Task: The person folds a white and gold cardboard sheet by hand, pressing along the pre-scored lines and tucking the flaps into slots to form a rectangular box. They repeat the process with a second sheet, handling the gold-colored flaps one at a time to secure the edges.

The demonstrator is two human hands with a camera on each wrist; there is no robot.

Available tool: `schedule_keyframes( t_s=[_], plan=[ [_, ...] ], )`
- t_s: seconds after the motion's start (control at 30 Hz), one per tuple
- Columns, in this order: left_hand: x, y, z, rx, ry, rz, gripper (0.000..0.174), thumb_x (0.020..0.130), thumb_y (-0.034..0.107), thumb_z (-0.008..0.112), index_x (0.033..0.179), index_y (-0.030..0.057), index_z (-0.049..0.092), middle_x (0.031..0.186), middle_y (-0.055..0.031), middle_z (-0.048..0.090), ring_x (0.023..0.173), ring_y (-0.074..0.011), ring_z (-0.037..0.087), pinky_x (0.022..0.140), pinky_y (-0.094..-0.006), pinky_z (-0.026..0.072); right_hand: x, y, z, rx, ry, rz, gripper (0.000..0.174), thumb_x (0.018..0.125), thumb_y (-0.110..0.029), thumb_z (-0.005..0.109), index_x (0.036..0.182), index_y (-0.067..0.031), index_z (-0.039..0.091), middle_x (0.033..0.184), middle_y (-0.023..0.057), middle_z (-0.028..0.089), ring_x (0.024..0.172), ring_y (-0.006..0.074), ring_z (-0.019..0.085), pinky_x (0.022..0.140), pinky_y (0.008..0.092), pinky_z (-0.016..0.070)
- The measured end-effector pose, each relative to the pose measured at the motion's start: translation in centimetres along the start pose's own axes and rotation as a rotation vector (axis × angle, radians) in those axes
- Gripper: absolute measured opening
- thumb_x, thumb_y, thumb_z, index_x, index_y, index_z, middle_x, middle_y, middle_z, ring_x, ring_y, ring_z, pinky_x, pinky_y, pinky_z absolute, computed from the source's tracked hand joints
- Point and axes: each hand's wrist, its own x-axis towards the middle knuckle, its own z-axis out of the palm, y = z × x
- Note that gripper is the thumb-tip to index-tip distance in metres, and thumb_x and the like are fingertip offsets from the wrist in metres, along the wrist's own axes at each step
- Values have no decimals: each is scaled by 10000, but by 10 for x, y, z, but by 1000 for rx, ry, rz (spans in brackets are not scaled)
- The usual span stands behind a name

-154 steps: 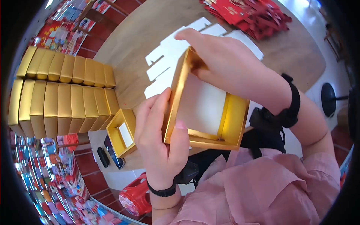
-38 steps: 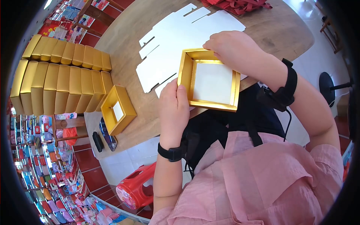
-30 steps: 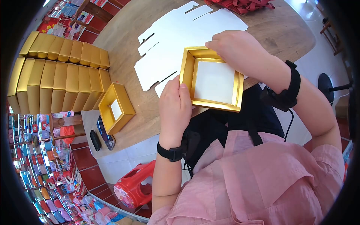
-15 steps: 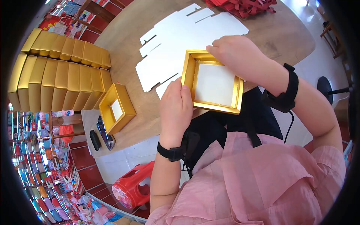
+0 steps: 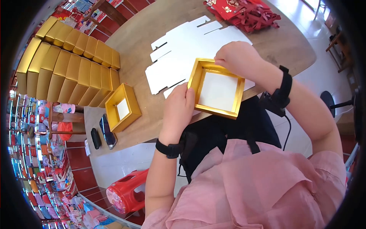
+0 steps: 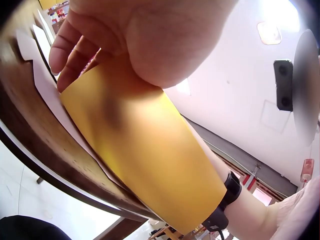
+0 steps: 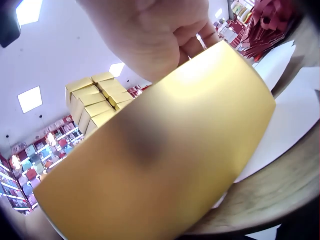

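An open-topped gold box [image 5: 218, 110] with a white inner bottom is held up at the table's front edge, its opening towards me. My left hand [image 5: 178, 107] grips its left side, thumb at the rim and the other fingers behind the wall. At the upper right corner my right hand [image 5: 239, 58] pinches the rim, its fingers curled over the edge. The box's smooth gold outer wall [image 6: 140, 145] fills the middle of the left wrist view. In the right wrist view, another outer wall [image 7: 170, 150] hides much of the table.
Two rows of gold boxes [image 5: 63, 74] are stacked at the left, with a smaller-looking open gold box [image 5: 129, 114] beside them. Flat white cardboard [image 5: 171, 57] lies behind the held box. Red bags [image 5: 248, 15], a phone [image 5: 108, 131] and a red stool [image 5: 127, 192] stand around.
Five seconds ago my right hand reached into the box, which was tilted and closer; now it pinches the upper right rim. In the last second both hands keep their hold, while the head view shifts slightly.
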Motion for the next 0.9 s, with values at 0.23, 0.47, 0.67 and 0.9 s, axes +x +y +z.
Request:
schedule_keyframes(
  t_s=[0.23, 0.47, 0.67, 0.9],
  plan=[
    [-1, -19, 3, -41, 8, 64, 306, 953, 213, 486, 958, -59, 625, 990, -248, 602, 957, -405, 578, 834, -470, 458, -33, 27, -2, 500, 135, 139, 403, 940, -363, 612, 1181, -43, 663, 1047, 151, 690, 974, 259, 659, 827, 362, 520],
    [-17, 15, -4, -219, 75, 61, 418, 990, 197, 436, 1280, -96, 503, 1139, -279, 583, 1067, -433, 557, 955, -466, 435, -82, 25, 10, 1164, 14, 292, 511, 1028, -322, 500, 1436, -26, 411, 1215, 54, 569, 1098, 127, 543, 946, 278, 434],
    [-29, 32, -12, -257, 170, 200, 493, 991, 159, 463, 1399, -105, 381, 1250, -298, 541, 1139, -414, 559, 1003, -418, 425, -83, 5, -6, 1255, 216, 155, 556, 1010, -279, 509, 1488, -41, 354, 1327, 67, 517, 1202, 114, 486, 1025, 267, 380],
    [-31, 24, -16, -763, -55, -6, 646, 978, 251, 574, 1489, -39, 306, 1296, -156, 538, 1112, -185, 567, 893, -309, 497, -78, 10, 2, 1346, 261, 105, 564, 1010, -233, 552, 1483, -7, 345, 1342, 86, 532, 1192, 124, 515, 1026, 280, 405]
  ],
)
